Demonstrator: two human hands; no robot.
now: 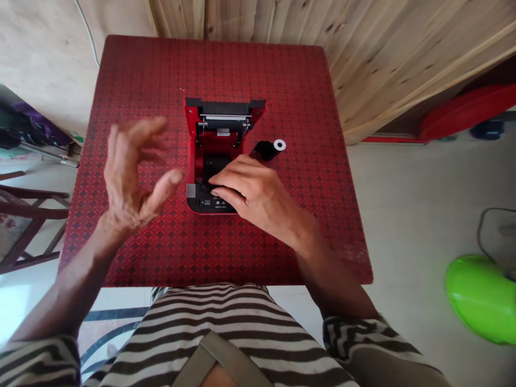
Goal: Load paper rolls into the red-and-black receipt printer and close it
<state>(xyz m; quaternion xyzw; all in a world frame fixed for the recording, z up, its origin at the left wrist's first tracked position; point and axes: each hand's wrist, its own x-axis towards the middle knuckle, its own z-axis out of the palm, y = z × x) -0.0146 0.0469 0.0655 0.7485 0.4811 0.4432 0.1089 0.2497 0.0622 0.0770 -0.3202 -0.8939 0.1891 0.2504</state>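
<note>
Leaning in over the front of a red-and-black printer-like device [213, 145], the right hand [258, 185], thumb and forefinger drawn narrow at the near edge of the open bay [215, 163]; cannot tell of anything pinched between the tips. Left of the device, raised above the desk [137, 75], the left hand [135, 169], spread wide, thumb well apart from the fingers, with nothing visible in its grasp. Around the right hand, the device itself, near the middle of the desk, lid [226, 107] raised and inside exposed: opening, then, already done. At the front left corner, a grey patch [191, 191]. Just right of the device, a dark roll [269, 150] with a white ring-like end, outside the bay and in neither hand. Judging by this layout, only partway along: lid not yet shut, handling at the bay apparently unfinished. Farther out, a chair [34, 217] to the left and something bright green [481, 301] to the right.
</note>
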